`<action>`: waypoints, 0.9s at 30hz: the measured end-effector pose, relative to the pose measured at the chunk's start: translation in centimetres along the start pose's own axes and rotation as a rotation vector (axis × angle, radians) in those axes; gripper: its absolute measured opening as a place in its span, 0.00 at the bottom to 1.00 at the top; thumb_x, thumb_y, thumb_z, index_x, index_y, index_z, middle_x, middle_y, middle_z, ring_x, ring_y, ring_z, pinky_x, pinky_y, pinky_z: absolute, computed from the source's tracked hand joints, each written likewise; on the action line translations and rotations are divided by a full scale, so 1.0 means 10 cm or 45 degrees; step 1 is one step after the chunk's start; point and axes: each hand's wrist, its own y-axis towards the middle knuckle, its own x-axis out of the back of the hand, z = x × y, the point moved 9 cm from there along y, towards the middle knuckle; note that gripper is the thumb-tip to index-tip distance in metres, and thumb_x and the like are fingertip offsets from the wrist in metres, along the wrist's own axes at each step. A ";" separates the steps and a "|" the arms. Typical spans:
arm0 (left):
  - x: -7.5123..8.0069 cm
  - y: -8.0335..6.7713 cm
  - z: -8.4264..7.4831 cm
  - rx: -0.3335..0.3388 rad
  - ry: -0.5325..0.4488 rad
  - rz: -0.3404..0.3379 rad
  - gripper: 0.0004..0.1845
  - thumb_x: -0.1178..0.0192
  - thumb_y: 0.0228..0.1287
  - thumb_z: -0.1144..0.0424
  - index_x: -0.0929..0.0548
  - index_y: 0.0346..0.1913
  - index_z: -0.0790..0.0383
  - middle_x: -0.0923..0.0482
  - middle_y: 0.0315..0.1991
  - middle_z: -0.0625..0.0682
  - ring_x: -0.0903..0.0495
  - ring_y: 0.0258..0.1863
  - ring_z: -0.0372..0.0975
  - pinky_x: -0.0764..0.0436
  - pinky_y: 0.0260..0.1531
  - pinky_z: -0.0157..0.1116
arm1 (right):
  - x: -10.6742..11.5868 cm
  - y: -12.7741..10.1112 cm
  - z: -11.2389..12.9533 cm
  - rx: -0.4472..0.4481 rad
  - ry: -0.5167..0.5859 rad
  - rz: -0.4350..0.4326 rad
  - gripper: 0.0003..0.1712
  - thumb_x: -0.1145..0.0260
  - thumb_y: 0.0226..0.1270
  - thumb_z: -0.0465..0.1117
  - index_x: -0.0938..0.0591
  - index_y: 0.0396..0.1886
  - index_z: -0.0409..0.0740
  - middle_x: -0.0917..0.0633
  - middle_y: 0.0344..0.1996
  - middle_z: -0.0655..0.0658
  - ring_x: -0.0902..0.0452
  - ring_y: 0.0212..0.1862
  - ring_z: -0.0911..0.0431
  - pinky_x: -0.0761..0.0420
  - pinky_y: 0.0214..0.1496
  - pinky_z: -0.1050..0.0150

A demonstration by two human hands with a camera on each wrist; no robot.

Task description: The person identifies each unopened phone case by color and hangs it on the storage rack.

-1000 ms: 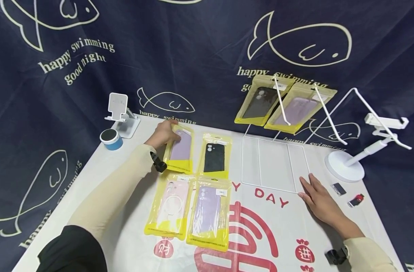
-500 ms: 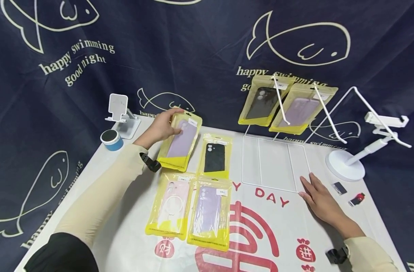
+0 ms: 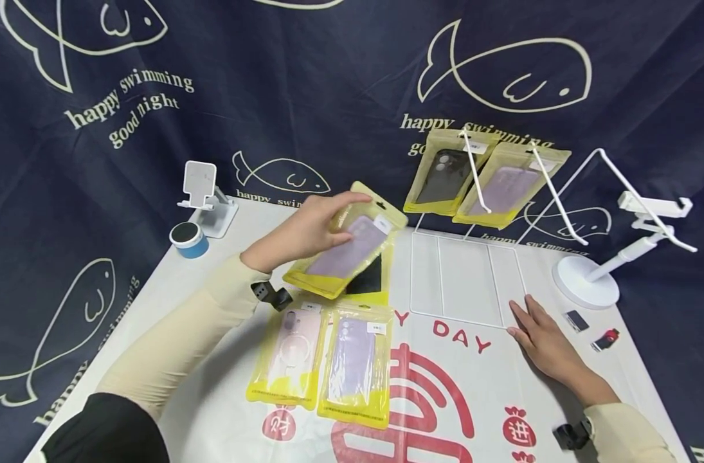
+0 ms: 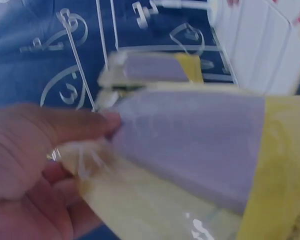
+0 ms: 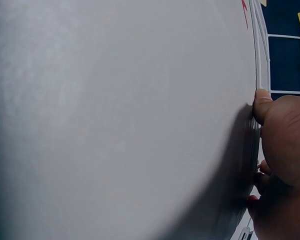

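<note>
- A blue-and-black round speaker [image 3: 188, 238] sits at the far left of the table [image 3: 213, 386], with a white folding phone stand [image 3: 204, 196] just behind it.
- The left hand [image 3: 305, 230] holds a purple phone case in a yellow packet [image 3: 346, 257] up off the table, tilted, its top end pointing to the far right; the fingers lie over the packet's upper face and, in the left wrist view, the thumb [image 4: 65, 125] pinches it from the other side.
- Under that lifted packet, a black case packet [image 3: 368, 283] lies flat, partly hidden.
- Nearer, a pink case packet [image 3: 290, 354] and a lilac case packet [image 3: 354, 363] lie side by side, touching.
- A white wire display rack [image 3: 464, 276] stands at centre right; a dark case packet [image 3: 444, 173] and a pale purple case packet [image 3: 505, 186] hang on its hooks.
- The right hand [image 3: 545, 344] rests flat on the table, fingers straight and holding nothing, fingertips at the rack base's near right corner.
- A white round-based holder [image 3: 586, 283] stands far right; two small items [image 3: 589, 328] lie near it.
</note>
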 end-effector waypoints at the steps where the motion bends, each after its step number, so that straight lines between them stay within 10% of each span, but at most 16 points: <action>1: -0.02 0.01 -0.10 -0.060 -0.014 0.010 0.35 0.25 0.53 0.68 0.25 0.66 0.57 0.15 0.38 0.55 0.30 0.26 0.41 0.29 0.30 0.35 | 0.00 0.00 0.00 0.000 0.000 -0.001 0.38 0.49 0.79 0.56 0.43 0.79 0.40 0.50 0.77 0.24 0.52 0.75 0.25 0.44 0.67 0.27; 8: -0.17 0.02 -0.70 -0.327 -0.141 0.099 0.34 0.28 0.57 0.67 0.26 0.68 0.59 0.15 0.52 0.49 0.42 0.21 0.34 0.33 0.27 0.31 | -0.04 -0.03 -0.02 0.003 0.008 -0.003 0.38 0.49 0.79 0.55 0.43 0.79 0.42 0.49 0.77 0.24 0.52 0.75 0.26 0.43 0.67 0.27; 14: -0.18 0.07 -1.05 -0.438 -0.214 0.092 0.34 0.30 0.60 0.67 0.28 0.69 0.61 0.19 0.62 0.50 0.30 0.31 0.33 0.28 0.35 0.27 | -0.03 -0.04 -0.01 0.000 -0.001 -0.005 0.38 0.47 0.78 0.55 0.41 0.78 0.41 0.48 0.76 0.24 0.50 0.74 0.25 0.43 0.67 0.27; 27: -0.26 0.31 -1.28 -0.529 -0.201 0.082 0.33 0.33 0.65 0.65 0.31 0.72 0.62 0.21 0.63 0.50 0.27 0.33 0.35 0.27 0.36 0.25 | 0.01 -0.01 0.01 0.006 -0.008 -0.002 0.37 0.47 0.78 0.55 0.40 0.77 0.40 0.48 0.76 0.24 0.50 0.75 0.26 0.43 0.68 0.28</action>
